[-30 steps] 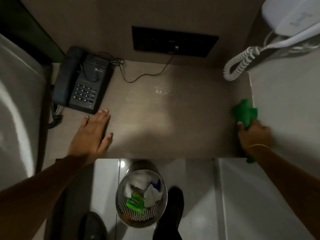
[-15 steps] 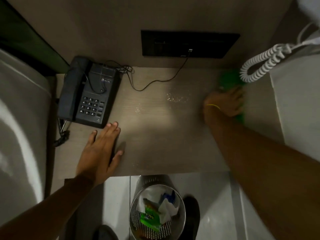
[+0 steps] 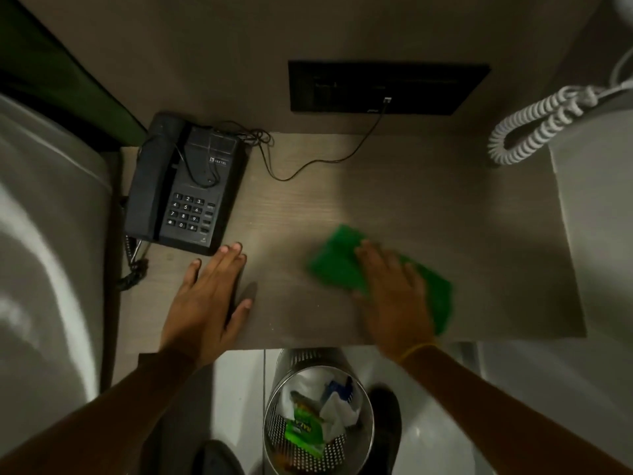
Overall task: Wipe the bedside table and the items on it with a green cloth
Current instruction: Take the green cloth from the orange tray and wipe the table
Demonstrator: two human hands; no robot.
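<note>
The wooden bedside table (image 3: 394, 200) fills the middle of the head view. A black desk phone (image 3: 186, 186) stands at its back left corner, handset on the cradle. My right hand (image 3: 394, 296) presses flat on the green cloth (image 3: 339, 262), which lies spread on the table's front middle; the cloth sticks out left of and behind the fingers and is motion-blurred. My left hand (image 3: 209, 299) rests flat and open on the table just in front of the phone, holding nothing.
A black socket panel (image 3: 387, 87) on the back wall feeds a thin cable (image 3: 308, 166) to the phone. A white coiled cord (image 3: 534, 128) hangs at the back right. A metal mesh bin (image 3: 315, 423) with rubbish stands on the floor below the front edge. A bed (image 3: 44, 252) lies left.
My right hand swept the green cloth from the right edge to the back right corner, then down and left to the front middle. The crumbs near the centre are gone. My left hand stayed put.
</note>
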